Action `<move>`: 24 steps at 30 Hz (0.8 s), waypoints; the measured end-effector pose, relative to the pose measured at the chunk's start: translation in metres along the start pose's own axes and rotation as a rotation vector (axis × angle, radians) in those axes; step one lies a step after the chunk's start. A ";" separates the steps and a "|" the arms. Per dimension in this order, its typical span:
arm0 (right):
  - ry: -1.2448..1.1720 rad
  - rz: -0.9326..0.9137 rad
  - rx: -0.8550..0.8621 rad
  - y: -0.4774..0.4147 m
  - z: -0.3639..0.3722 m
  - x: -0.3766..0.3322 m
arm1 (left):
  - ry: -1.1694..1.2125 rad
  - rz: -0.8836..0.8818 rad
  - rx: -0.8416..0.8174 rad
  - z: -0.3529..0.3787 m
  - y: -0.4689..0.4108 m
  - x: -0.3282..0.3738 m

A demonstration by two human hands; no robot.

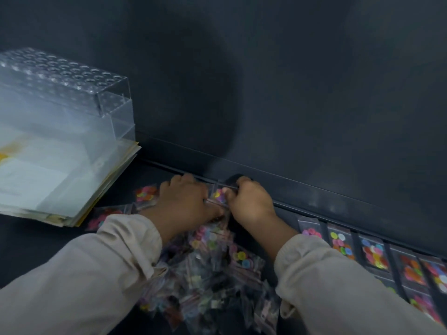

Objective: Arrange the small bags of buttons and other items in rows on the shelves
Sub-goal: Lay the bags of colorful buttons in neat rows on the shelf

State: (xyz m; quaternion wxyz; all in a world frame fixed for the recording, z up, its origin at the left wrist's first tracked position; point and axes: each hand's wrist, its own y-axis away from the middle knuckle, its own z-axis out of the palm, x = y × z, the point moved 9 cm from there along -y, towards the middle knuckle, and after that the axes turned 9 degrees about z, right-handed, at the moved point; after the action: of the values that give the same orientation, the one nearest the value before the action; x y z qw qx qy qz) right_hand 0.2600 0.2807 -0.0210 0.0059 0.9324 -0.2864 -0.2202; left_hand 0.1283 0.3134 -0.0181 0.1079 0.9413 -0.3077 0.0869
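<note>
Beige sleeves, the left sleeve (84,274) and the right sleeve (350,286), come in from the near edge over a dark shelf (29,250). Between them lies a loose pile of small clear bags (205,274), heaped and overlapping, with coloured buttons showing through the plastic. To the right of the right sleeve, a row of button bags (372,255) lies flat side by side, running along the foot of the back wall toward the near right corner.

Just beyond the pile, the left hand (183,201) and the right hand (251,201) sit close together, both with fingers curled. Between them they pinch one button bag (217,195), the right thumb pressed on its right edge. This bag is at the far side of the pile, near the rail (314,189) at the base of the wall.

Left of the left hand, two more bags (145,193) lie apart from the heap. Farther left, a stack of papers and folders (72,189) rests on the shelf, with a clear plastic box (65,78), its top full of round holes, standing on it. Behind everything rises the dark back panel (290,93).
</note>
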 end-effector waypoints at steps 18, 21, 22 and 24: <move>-1.173 0.207 -0.375 0.015 0.000 0.031 | 0.863 -0.043 0.124 -0.010 0.003 -0.005; -1.291 0.276 -0.473 0.024 -0.003 0.043 | 0.871 -0.055 0.149 -0.015 0.005 0.002; -1.324 0.291 -0.493 0.026 -0.005 0.046 | 0.877 -0.064 0.169 -0.016 0.005 0.003; -1.370 0.309 -0.510 0.030 -0.009 0.054 | 0.913 -0.093 0.222 -0.020 0.006 0.005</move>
State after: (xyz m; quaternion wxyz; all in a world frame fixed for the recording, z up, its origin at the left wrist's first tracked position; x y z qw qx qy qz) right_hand 0.2873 0.2257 -0.0306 0.0732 0.5051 -0.2938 -0.8082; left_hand 0.1264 0.3109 0.0027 0.1346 0.8256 -0.1751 0.5193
